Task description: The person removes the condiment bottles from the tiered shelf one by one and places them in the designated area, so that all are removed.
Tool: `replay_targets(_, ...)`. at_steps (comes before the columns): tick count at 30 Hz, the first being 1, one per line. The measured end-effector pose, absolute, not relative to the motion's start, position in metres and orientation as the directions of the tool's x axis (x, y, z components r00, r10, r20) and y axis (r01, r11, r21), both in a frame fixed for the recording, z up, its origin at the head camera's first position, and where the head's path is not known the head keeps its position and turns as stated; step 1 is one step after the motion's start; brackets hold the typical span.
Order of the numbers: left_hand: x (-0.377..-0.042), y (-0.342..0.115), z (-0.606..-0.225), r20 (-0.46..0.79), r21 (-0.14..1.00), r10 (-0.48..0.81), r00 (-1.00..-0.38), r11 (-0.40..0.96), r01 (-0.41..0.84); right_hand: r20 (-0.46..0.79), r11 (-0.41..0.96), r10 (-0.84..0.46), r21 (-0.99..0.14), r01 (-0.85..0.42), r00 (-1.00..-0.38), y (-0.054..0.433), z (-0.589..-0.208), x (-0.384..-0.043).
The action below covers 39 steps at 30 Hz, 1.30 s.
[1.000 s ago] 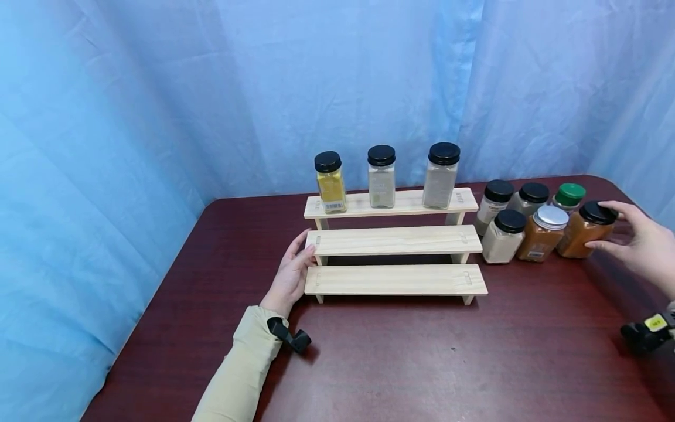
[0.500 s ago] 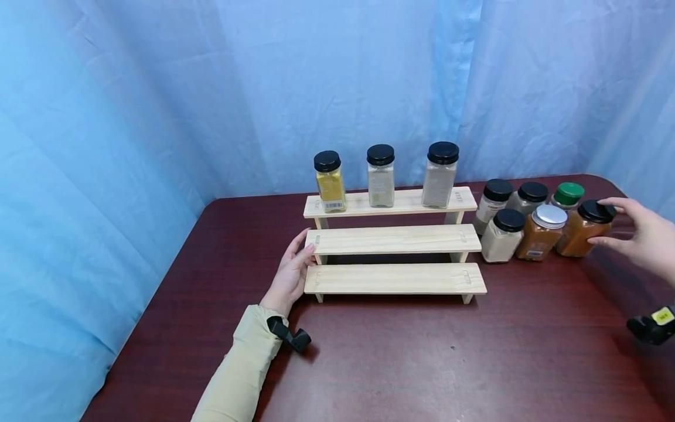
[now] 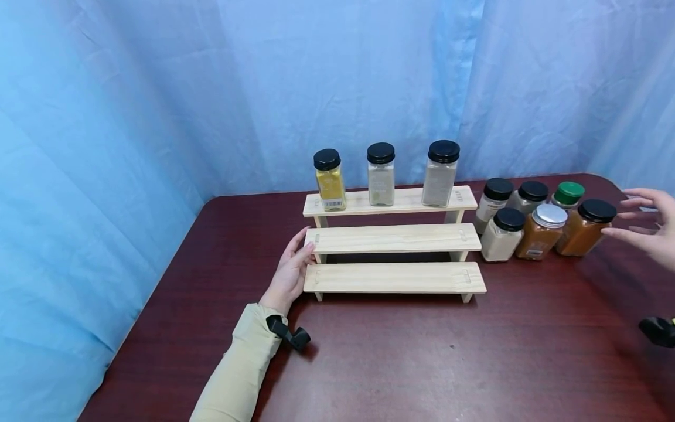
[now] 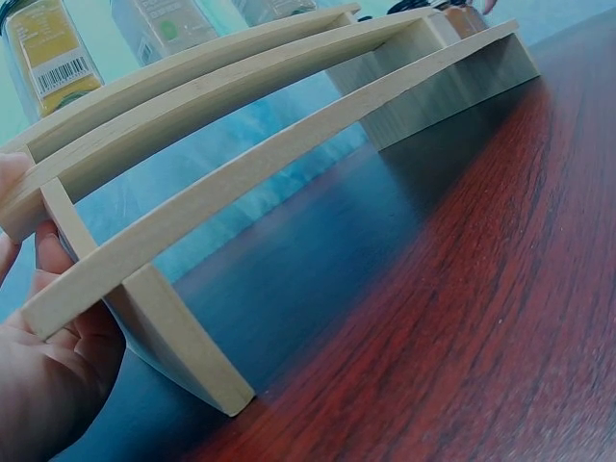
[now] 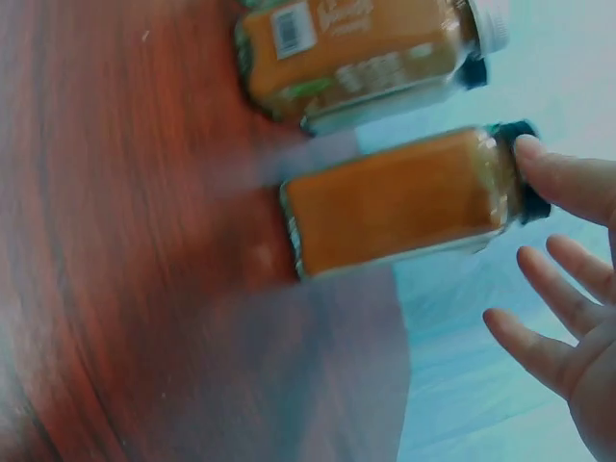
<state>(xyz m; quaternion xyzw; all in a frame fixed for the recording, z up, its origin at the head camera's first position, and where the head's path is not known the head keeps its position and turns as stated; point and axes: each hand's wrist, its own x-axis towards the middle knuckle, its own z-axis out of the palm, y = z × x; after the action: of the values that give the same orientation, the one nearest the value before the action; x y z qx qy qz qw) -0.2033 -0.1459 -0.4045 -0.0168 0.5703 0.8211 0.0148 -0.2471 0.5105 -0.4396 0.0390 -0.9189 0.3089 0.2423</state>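
Note:
A three-tier wooden rack [image 3: 392,239] stands on the table. My left hand [image 3: 289,272] grips its left end at the middle shelf, thumb on top and fingers beneath, as the left wrist view also shows. At the far right my right hand [image 3: 654,225] has its fingers spread beside a black-lidded spice jar [image 3: 584,231] of orange-brown powder. In the right wrist view the thumb lies over that jar's lid [image 5: 525,173], while the other fingers are apart from the glass. The jar stands upright on the table.
On the top shelf stand a yellow spice jar [image 3: 331,184] and two pale ones. Right of the rack, close together, are a silver-lidded jar [image 3: 539,237], a green-lidded jar [image 3: 568,193], a white-powder jar [image 3: 502,237] and others. A blue curtain [image 3: 337,88] hangs behind the table.
My right hand has let go of the black-lidded orange-brown jar and moved slightly right, its fingers spreading. The left hand keeps its grip on the rack.

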Motion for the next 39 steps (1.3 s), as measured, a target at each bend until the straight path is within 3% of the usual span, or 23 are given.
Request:
replay_targets(4, -0.203, -0.146, -0.404, -0.044, 0.936, 0.006, -0.999, -0.348, -0.043, 0.498, 0.751, 0.133, -0.615, -0.241, -0.857, 0.464, -0.404, -0.217)
replay_targets(8, -0.203, -0.146, -0.404, -0.050, 0.936, 0.007, -0.999, -0.349, -0.049, 0.525, 0.742, 0.154, -0.621, -0.253, -0.837, 0.409, -0.362, -0.185)
replay_targets(12, -0.203, -0.145, -0.403, -0.053, 0.935, 0.003, -0.999, -0.351, -0.051, 0.545, 0.732, 0.147, -0.622, -0.280, -0.825, 0.384, -0.344, -0.172)
replay_targets(22, -0.203, -0.146, -0.403, -0.046, 0.938, 0.012, -0.999, -0.342, -0.047, 0.432, 0.674, 0.042, -0.678, -0.294, -0.901, 0.348, -0.335, -0.165)
replay_targets(39, -0.204, -0.146, -0.405, -0.049, 0.939, 0.016, -0.999, -0.341, -0.052, 0.451, 0.535, -0.094, -0.729, -0.427, -0.888, 0.292, -0.326, -0.170)
